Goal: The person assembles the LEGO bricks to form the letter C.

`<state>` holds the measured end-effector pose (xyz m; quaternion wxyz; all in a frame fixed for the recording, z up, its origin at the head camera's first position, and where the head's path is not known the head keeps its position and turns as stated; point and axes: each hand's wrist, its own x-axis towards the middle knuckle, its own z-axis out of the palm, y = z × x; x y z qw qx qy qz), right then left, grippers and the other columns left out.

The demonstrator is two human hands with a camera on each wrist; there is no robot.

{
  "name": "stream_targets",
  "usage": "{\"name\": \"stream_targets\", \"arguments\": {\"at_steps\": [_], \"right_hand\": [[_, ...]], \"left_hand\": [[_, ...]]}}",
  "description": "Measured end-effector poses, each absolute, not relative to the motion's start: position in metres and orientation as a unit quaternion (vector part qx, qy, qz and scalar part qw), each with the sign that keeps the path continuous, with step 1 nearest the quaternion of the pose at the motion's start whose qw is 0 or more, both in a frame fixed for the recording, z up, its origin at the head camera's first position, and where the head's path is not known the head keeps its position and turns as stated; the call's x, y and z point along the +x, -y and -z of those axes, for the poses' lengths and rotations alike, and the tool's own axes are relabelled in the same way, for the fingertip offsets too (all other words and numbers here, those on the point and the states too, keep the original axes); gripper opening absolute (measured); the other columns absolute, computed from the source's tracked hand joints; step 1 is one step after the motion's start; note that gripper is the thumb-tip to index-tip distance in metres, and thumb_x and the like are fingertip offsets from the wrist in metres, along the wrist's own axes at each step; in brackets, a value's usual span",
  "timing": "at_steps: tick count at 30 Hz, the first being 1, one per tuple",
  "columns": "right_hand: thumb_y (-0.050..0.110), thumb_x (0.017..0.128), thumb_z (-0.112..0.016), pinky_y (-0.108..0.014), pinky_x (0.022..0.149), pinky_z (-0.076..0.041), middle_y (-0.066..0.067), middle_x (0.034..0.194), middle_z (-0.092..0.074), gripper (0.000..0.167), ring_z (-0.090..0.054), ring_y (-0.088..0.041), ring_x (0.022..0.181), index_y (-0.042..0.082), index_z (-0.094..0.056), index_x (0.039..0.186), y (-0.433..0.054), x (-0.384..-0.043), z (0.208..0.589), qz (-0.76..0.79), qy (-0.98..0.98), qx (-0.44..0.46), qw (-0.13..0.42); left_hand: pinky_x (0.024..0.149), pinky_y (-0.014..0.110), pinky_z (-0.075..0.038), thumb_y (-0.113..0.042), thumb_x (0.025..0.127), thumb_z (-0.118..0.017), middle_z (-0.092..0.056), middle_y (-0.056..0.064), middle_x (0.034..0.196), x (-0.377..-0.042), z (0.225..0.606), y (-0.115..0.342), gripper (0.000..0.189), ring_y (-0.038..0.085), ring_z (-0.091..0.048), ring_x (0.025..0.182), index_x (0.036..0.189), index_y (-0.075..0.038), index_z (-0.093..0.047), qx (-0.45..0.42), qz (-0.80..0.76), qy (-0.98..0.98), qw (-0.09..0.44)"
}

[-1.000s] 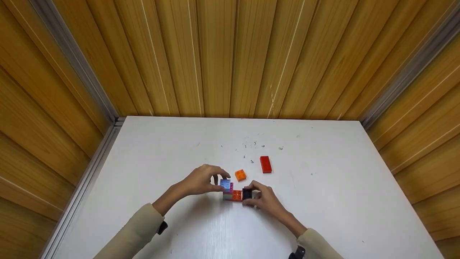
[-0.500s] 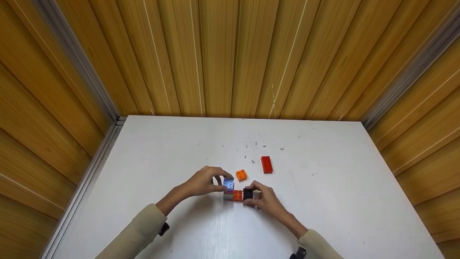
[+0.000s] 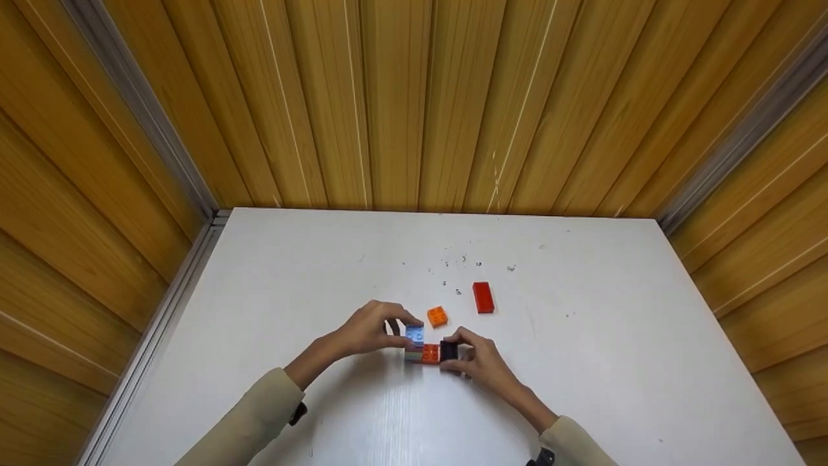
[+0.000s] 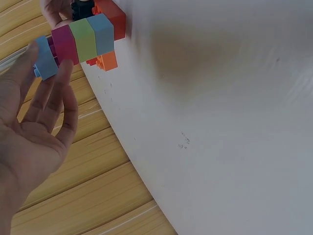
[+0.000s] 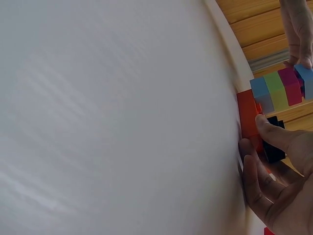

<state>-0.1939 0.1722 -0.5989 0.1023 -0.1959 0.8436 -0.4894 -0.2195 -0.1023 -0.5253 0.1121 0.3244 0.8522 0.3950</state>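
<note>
The left hand (image 3: 375,329) pinches a light-blue studded plastic brick (image 3: 414,334) between its thumb and fingertips, while the right hand (image 3: 477,358) grips a black plastic brick (image 3: 448,350), its thumb on the near side and fingers on the far side. The light-blue brick tops a small stack: directly beneath it comes a magenta plastic brick (image 4: 65,43), then a lime-green plastic brick (image 4: 84,40), then a second blue plastic brick (image 4: 101,34) at the bottom. In the left wrist view the light-blue brick does not sit flush, as some magenta studs show between it and the magenta brick. This column rises from the left end of an orange-red studded plastic brick (image 3: 430,353), which lies on the white counter (image 3: 291,259); the black brick is at its right end, and bare studs show between the two.

Just beyond the stack lies a loose square orange plastic brick (image 3: 437,316), studs up. Farther off and to the right lies a loose oblong red plastic brick (image 3: 483,298), apart from the orange one. Small dark marks are scattered over the counter near both. The person wears beige sleeves (image 3: 246,414). Yellow-brown wood-look panels (image 3: 388,103) stand around the counter, with grey metal framing (image 3: 152,110) at the corners.
</note>
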Motion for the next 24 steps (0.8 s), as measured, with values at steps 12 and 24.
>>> {"name": "stream_targets", "arguments": {"at_steps": [12, 24], "right_hand": [[0.014, 0.084, -0.083, -0.018, 0.059, -0.049, -0.018, 0.125, -0.070, 0.034, -0.056, -0.011, 0.075, 0.004, -0.063, 0.110, -0.174, -0.189, 0.602, 0.493, -0.839, -0.197, 0.120], [0.013, 0.086, -0.082, -0.019, 0.063, -0.052, -0.019, 0.119, -0.069, 0.039, -0.060, -0.011, 0.080, 0.005, -0.058, 0.116, -0.170, -0.194, 0.594, 0.475, -0.844, -0.218, 0.122]], "left_hand": [[0.065, 0.018, -0.050, -0.026, 0.082, -0.087, -0.078, -0.002, 0.108, -0.213, 0.523, 0.094, 0.031, 0.006, -0.064, 0.072, 0.112, -0.017, -0.080, 0.303, -0.323, -0.890, 0.110], [0.063, 0.018, -0.047, -0.023, 0.084, -0.085, -0.076, -0.002, 0.107, -0.195, 0.537, 0.093, 0.037, 0.013, -0.065, 0.073, 0.120, -0.018, -0.075, 0.284, -0.349, -0.893, 0.004]]}}
